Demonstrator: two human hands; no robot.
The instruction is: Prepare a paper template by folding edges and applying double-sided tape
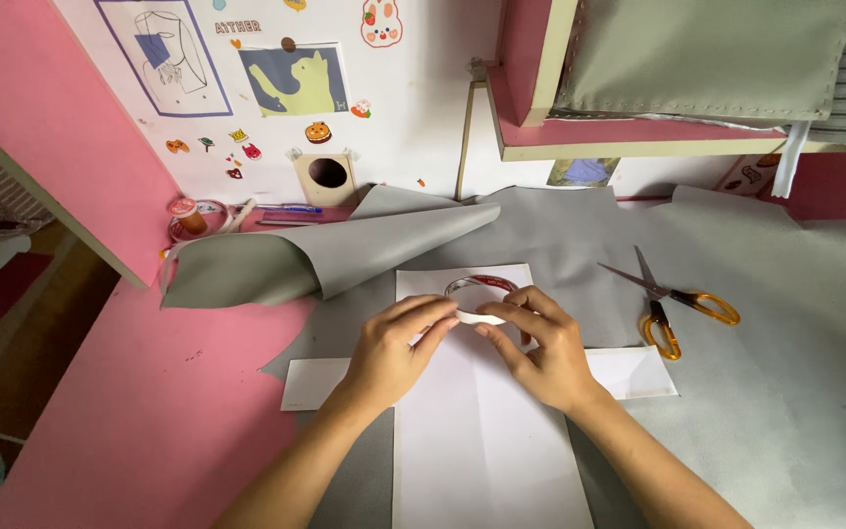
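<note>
The left hand (392,348) is curled, with its fingertips closed on the near-left rim of a roll of tape (482,298). The right hand (539,348) is likewise curled, its thumb and forefinger pinched on the near edge of the same roll. The roll, a white ring with a red inner band, is held between both hands, just above the upper part of a white paper sheet (477,431); whether the roll touches the paper cannot be told.

The upright sheet is laid over a second white paper strip (317,384), which runs crosswise beneath it and shows at either side of the wrists. Both papers are laid on grey fabric (785,392), which is spread across the pink table (149,411). At the left, one flap of the fabric is folded over into a loose roll (276,264).

Scissors with orange handles (673,309) are seen lying open on the fabric, well to the right of the right hand. Near the wall, a small spool of thread (186,215) and a blue pen (291,208) are noted. On the white wall above, a cat picture (296,80) and small stickers (317,131) are fixed.
</note>
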